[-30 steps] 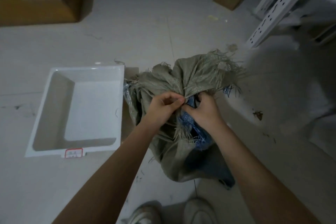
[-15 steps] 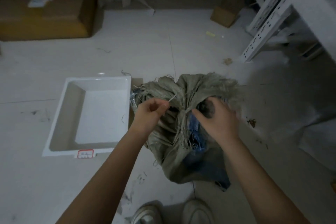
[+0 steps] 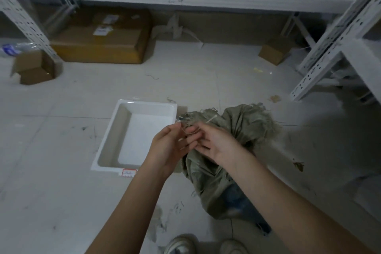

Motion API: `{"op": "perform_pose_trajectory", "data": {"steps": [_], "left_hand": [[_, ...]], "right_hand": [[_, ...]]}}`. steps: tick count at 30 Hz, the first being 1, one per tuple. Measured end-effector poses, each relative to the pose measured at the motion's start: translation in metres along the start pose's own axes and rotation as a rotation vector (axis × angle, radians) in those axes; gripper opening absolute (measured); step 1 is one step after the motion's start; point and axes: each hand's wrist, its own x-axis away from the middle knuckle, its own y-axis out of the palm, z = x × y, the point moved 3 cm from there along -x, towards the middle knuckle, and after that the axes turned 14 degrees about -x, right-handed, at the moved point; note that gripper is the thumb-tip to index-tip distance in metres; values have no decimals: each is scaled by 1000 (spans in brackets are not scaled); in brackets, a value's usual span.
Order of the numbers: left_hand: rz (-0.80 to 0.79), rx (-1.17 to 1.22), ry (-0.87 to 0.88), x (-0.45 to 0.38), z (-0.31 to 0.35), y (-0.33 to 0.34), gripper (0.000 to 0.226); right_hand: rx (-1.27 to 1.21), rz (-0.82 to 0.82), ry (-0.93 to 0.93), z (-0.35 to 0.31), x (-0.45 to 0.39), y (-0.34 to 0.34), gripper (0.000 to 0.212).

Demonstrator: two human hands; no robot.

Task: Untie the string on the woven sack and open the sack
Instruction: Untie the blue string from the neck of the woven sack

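We see our left hand [image 3: 168,146] and right hand [image 3: 214,142] pinching a thin pale string [image 3: 190,130] above the frayed, crumpled grey-green woven sack [image 3: 243,130], a glossy white rectangular tray [image 3: 107,150] at nine o'clock.

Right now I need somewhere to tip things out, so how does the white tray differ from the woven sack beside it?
The white tray is rigid, smooth and lies open with a bare bottom; the woven sack is soft, crumpled, grey-green and frayed, its mouth gathered. Both hands work at the sack; neither touches the tray. Both sit on the floor.
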Motion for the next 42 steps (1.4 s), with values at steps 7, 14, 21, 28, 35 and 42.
{"op": "perform_pose_trajectory", "data": {"steps": [7, 14, 21, 28, 35, 42], "left_hand": [[246, -377, -94, -15, -2, -52, 18], [363, -442, -199, -60, -15, -108, 32], [329, -902, -303, -117, -41, -147, 30], [277, -1201, -469, -162, -76, -196, 33], [324, -1347, -374, -190, -90, -211, 21], [314, -1521, -415, -190, -110, -216, 36]], "right_hand": [[530, 75, -45, 19, -44, 35, 17], [627, 16, -68, 56, -102, 66, 18], [946, -57, -193, 127, -163, 74, 27], [942, 25, -57, 161, -217, 74, 21], [1057, 29, 23, 186, -249, 66, 24], [1438, -6, 142, 196, -254, 64, 31]]}}
